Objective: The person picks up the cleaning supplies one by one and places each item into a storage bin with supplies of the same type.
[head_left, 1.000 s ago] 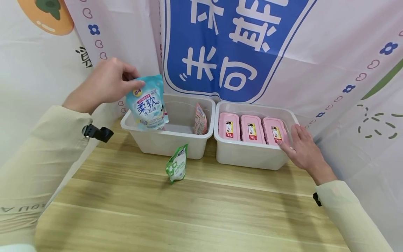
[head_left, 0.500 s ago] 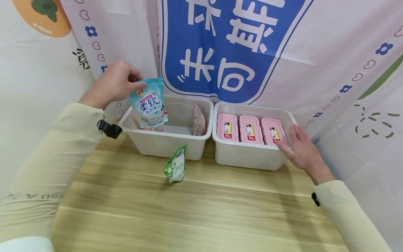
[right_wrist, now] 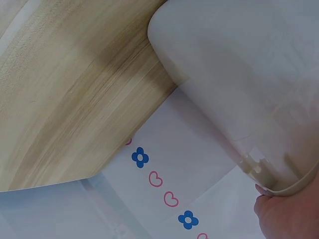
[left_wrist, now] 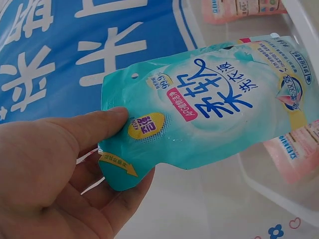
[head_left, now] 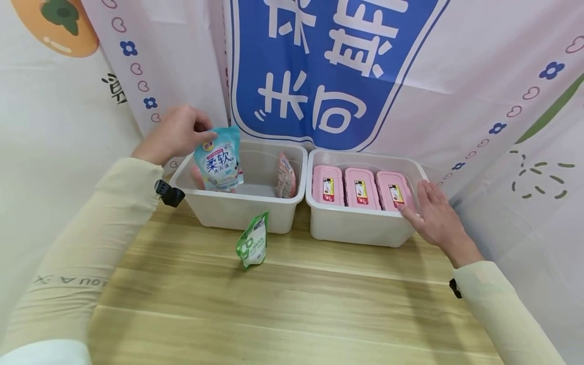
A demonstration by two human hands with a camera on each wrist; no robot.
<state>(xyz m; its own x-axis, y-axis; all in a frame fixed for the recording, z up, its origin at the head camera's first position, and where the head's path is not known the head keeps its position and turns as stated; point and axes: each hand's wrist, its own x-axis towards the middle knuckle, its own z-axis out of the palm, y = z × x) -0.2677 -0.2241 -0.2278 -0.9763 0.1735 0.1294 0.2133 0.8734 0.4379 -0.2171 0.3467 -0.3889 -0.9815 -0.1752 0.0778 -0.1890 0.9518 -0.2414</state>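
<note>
In the head view, the left hand (head_left: 178, 132) is lower than a moment ago, and the turquoise pouch (head_left: 220, 165) it pinches by the top edge has come down with it. The pouch now hangs with its lower part in the left bin (head_left: 246, 210), suggesting it is being placed there, though not yet released. One pink pouch (head_left: 287, 178) stands at that bin's right end; more pink packaging (head_left: 197, 176) shows behind the turquoise one. The right bin (head_left: 356, 225) holds three pink-lidded boxes (head_left: 362, 188) in a row. A green pouch (head_left: 253, 242) remains outside, on the table (head_left: 283, 304). The right hand (head_left: 435, 215) stays at the right bin's corner, fingers straight and together, thumb apart.

In the left wrist view, the fingers clamp the turquoise pouch from both faces (its printed front plainly readable).

In the right wrist view, the right hand touches the bin's rim; most fingers are hidden.
</note>
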